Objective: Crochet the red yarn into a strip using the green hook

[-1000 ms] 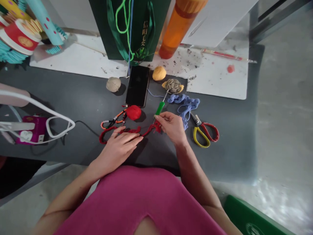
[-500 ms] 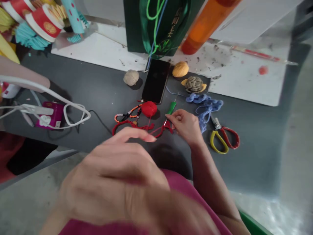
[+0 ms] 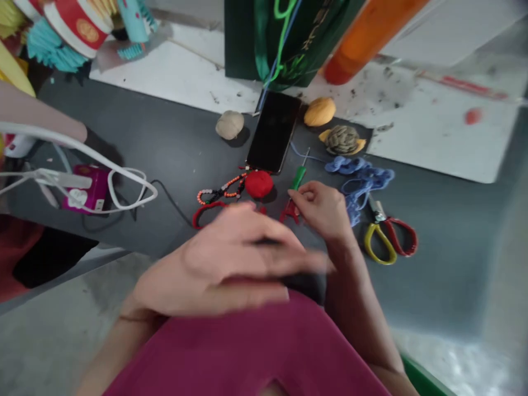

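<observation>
My right hand [image 3: 324, 209] pinches a green-handled crochet hook [image 3: 299, 175] at its near end, with a thin metal end pointing away from me. A small red crocheted piece [image 3: 290, 211] hangs by the fingertips. My left hand [image 3: 231, 258], blurred by motion, is stretched out flat with its fingers apart, nearer my body. It hides part of the table and of the red yarn. Beyond it rests a ball of red yarn [image 3: 259, 184], beside a beaded string [image 3: 220, 190] and a red crocheted strip [image 3: 202, 214].
A phone [image 3: 274, 132] lies between a beige ball [image 3: 230, 125] and a yellow ball [image 3: 319, 111]. Blue crochet work [image 3: 358, 175] and scissors [image 3: 385, 236] are on the right. At the back stand a dark green bag [image 3: 243, 49] and an orange bottle [image 3: 371, 38]; white cables [image 3: 124, 176] lie left.
My left hand has dropped back toward my body and turned, its fingers now pointing right. My right hand keeps its pinch on the crochet hook. The view has shifted slightly.
</observation>
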Tool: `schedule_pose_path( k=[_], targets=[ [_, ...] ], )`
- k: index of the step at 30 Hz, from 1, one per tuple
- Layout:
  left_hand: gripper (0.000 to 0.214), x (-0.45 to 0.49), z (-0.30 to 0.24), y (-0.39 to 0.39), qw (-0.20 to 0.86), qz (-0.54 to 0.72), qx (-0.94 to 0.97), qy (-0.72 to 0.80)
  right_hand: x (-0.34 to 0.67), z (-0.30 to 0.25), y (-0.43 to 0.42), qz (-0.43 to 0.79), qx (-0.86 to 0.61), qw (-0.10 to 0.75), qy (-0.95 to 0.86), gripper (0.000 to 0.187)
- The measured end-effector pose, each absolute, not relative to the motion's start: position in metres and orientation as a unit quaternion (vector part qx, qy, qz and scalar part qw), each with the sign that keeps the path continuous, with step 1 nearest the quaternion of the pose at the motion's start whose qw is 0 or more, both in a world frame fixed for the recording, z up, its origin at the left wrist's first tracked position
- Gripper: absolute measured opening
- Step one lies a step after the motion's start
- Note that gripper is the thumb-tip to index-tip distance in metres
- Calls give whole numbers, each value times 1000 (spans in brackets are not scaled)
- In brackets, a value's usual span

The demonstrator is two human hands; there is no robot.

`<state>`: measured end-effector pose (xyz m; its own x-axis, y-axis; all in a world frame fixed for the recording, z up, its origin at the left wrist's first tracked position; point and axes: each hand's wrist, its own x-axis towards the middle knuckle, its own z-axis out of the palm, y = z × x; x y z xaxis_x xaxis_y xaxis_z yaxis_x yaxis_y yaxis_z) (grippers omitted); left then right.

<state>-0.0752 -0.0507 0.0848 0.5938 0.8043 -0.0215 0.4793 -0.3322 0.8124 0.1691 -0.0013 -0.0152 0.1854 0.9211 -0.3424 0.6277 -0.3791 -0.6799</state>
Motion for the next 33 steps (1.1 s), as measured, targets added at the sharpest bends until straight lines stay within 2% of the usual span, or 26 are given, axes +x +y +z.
schedule_pose_path(
  k=[3, 4, 7, 11, 17, 20, 27, 33],
  targets=[
    [33, -53, 46, -25, 242, 258, 803, 479, 170, -14, 0, 464, -711, 244, -469, 40],
    [34, -46, 29, -20, 227, 256, 813, 472, 170, -14, 0, 496, -699, 268, -440, 44],
    [38, -30, -8, -16, 275, 262, 815, 438, 172, -14, -2, 573, -652, 337, -364, 54],
    [46, -22, -14, -18, 367, 277, 765, 450, 173, -15, -7, 622, -588, 416, -307, 56],
    [51, -17, -10, -16, 598, 274, 598, 458, 168, -22, -12, 629, -530, 496, -280, 52],
    [53, -13, -16, -14, 673, 290, 512, 448, 165, -26, -14, 617, -517, 528, -272, 51],
    [66, -12, -14, -14, 704, 289, 479, 438, 160, -19, -21, 643, -501, 528, -239, 46],
    [64, -17, -12, -14, 687, 300, 508, 425, 160, -14, -22, 651, -510, 508, -242, 44]
  ],
)
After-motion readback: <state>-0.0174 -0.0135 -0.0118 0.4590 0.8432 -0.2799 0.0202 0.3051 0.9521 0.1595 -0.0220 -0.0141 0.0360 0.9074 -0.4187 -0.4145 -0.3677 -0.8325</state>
